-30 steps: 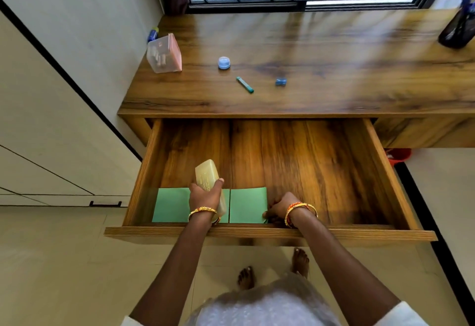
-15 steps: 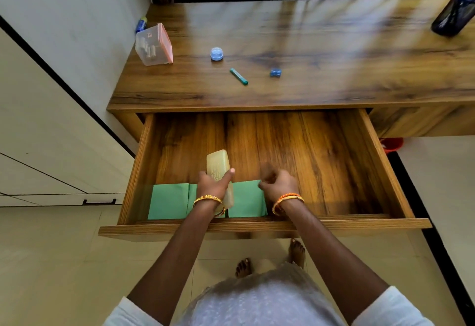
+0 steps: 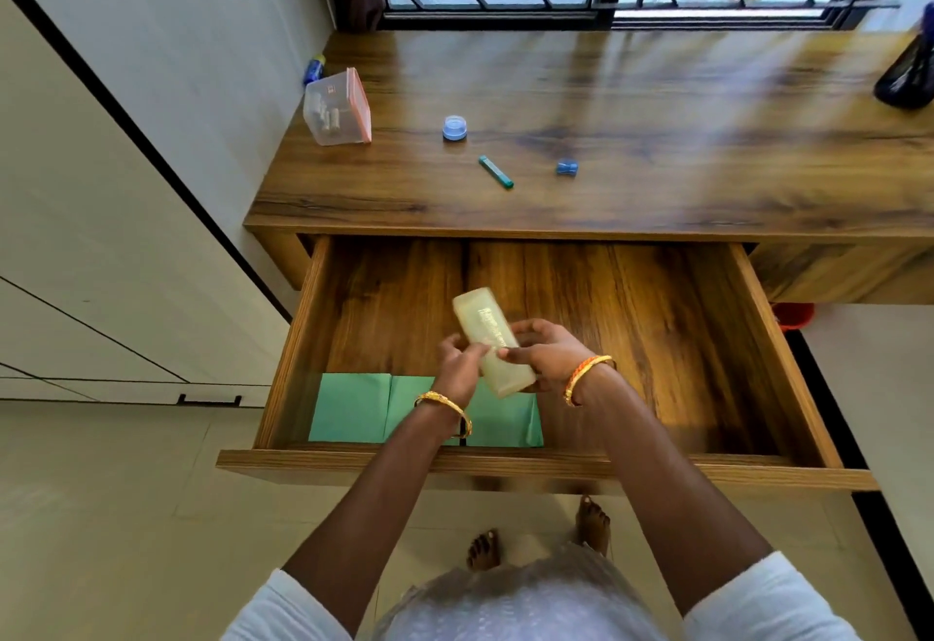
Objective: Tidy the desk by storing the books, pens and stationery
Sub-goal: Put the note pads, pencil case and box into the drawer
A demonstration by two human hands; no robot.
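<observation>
Now the right hand (image 3: 543,355) joins the left hand (image 3: 457,370) gripping the pencil box (image 3: 493,347).

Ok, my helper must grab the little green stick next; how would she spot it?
Look at the wooden desk top below the window. Near its front edge, left of centre, lies the green stick, angled between a round blue pot and a small blue piece. It alone is long, thin and teal.

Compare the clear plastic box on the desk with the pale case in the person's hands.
The clear plastic box is squat, see-through, with a pink lid, showing small items inside; the pale case is long, slim and cloudy. The box stands on the desk untouched; the case is held over the open drawer by the left hand and right hand. Both look plastic.
</observation>
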